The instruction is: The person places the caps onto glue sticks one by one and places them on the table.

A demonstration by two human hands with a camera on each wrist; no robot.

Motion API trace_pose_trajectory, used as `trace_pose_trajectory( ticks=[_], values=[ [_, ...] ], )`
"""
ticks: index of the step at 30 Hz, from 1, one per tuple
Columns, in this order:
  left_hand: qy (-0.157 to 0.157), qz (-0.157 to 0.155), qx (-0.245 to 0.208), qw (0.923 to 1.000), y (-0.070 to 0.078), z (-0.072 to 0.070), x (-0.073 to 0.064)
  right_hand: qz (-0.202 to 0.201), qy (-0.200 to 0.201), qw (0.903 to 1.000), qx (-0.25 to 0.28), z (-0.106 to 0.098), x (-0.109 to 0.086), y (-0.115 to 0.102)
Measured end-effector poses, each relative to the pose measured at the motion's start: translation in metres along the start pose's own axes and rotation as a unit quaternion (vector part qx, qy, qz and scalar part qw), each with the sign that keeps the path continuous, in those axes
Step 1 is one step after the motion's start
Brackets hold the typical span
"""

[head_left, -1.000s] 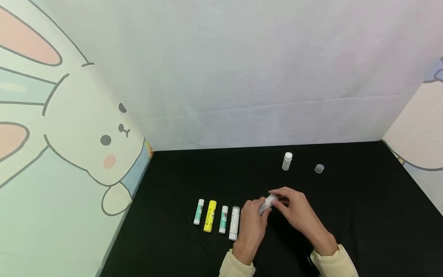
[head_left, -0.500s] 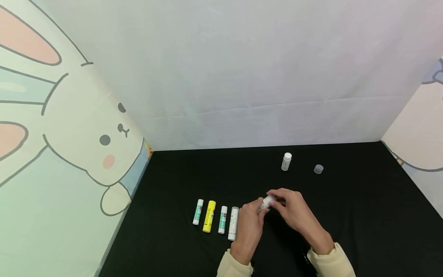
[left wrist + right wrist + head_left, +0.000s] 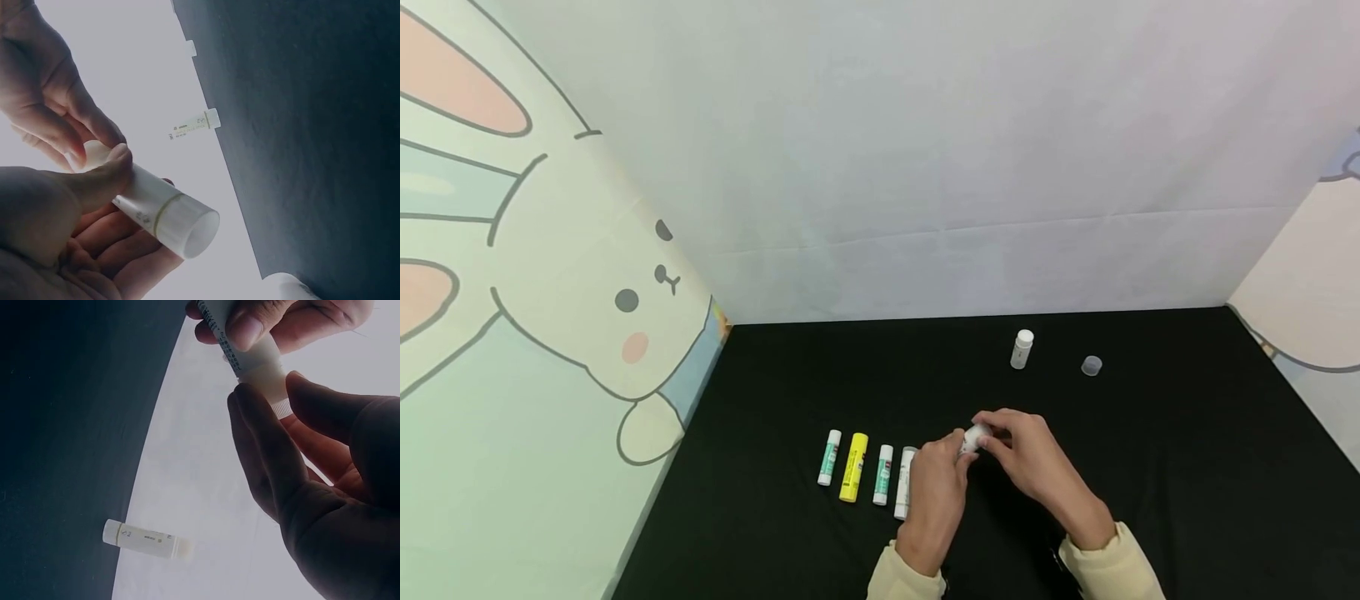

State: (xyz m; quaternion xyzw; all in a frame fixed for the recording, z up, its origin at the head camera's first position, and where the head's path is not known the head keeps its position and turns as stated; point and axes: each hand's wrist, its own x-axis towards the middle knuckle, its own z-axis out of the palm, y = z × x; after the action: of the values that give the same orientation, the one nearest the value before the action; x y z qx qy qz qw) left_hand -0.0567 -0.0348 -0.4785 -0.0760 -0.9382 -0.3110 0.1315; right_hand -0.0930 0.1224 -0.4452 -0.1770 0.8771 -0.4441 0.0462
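My left hand [image 3: 934, 487] grips a white glue stick [image 3: 153, 200] by its body, thumb on one side and fingers curled under it. At its upper end, my right hand [image 3: 1036, 458] pinches the pale, translucent cap [image 3: 270, 382] between thumb and fingertips; its ridged rim shows in the right wrist view. The stick is tilted, and both hands partly cover it. Beyond them another white glue stick [image 3: 1022, 350] stands upright on the black table. To its right lies a loose clear cap [image 3: 1092, 366].
Left of my left hand, several glue sticks lie in a row: a green-and-white one [image 3: 829, 457], a yellow one [image 3: 853, 468], a second green-and-white one [image 3: 883, 475], and a larger white one [image 3: 903, 490] partly behind the hand. The black tabletop [image 3: 1210, 433] ends at a pale backdrop [image 3: 970, 167].
Both hands have shifted slightly left with the glue stick between them. My left hand covers more of the large white glue stick. The grip of both hands looks the same.
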Motion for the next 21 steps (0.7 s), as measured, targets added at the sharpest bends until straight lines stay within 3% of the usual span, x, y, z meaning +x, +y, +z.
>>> trace_pose_trajectory(
  ticks=[9, 21],
  values=[
    [0.006, -0.002, 0.035, 0.9994, 0.001, -0.006, -0.001, 0.001, -0.001, 0.9999, 0.014, 0.005, 0.001, -0.004],
    [-0.011, -0.014, 0.028, 0.9995, 0.004, -0.013, 0.002, 0.01, 0.021, 0.9996, 0.017, 0.006, 0.001, -0.005]
  ],
)
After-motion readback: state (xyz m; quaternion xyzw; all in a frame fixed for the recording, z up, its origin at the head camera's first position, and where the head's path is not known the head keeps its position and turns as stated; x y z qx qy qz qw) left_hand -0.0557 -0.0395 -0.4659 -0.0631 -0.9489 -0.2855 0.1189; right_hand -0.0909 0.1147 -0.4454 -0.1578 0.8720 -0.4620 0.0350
